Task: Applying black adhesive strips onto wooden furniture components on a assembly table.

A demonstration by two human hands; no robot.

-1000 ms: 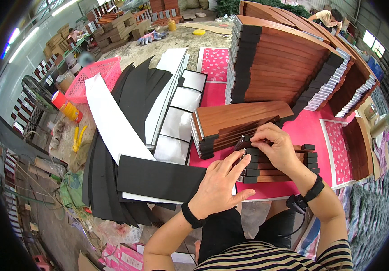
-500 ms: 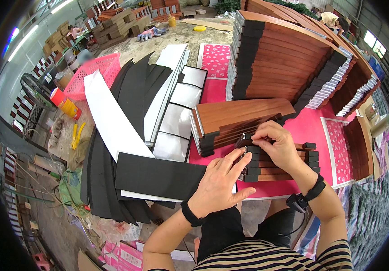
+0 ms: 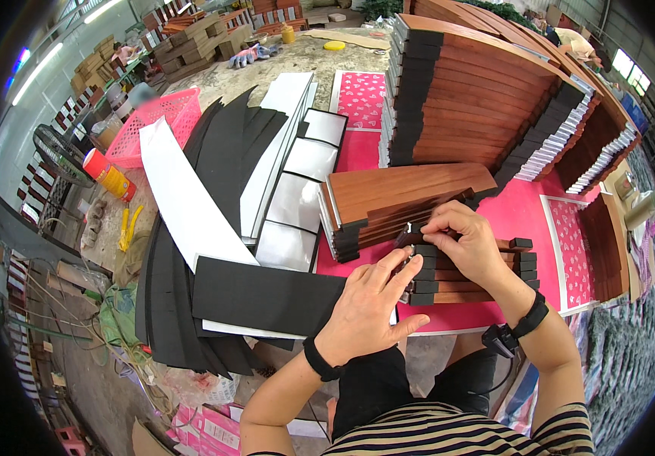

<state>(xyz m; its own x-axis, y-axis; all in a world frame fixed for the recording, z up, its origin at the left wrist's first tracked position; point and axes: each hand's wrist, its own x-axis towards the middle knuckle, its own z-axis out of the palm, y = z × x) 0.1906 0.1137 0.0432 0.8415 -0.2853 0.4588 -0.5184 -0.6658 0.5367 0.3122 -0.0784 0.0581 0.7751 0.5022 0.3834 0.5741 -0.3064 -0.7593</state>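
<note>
A small pile of brown wooden strips with black end pieces (image 3: 449, 290) lies in front of me on a pink sheet (image 3: 521, 220). My left hand (image 3: 369, 304) rests with fingers stretched out, its fingertips against the left ends of the pile. Above it, my right hand (image 3: 460, 239) is closed in a pinch at the black end of the top strip (image 3: 412, 235); the fingers partly hide the grip. Just behind stands a row of brown wooden slats (image 3: 411, 190) with black and silvery ends, on edge. A black foam-like sheet (image 3: 267, 296) lies beside my left hand.
A tall stack of brown slats (image 3: 495, 106) rises at the back right. To the left are black strips (image 3: 229, 152), a long white strip (image 3: 187, 194), a pink basket (image 3: 179, 114), a red-yellow can (image 3: 109, 175) and yellow-handled pliers (image 3: 128, 228).
My hands keep nearly the same pose at the strip ends. The whole view has shifted very slightly. A person at the far back right has changed posture.
</note>
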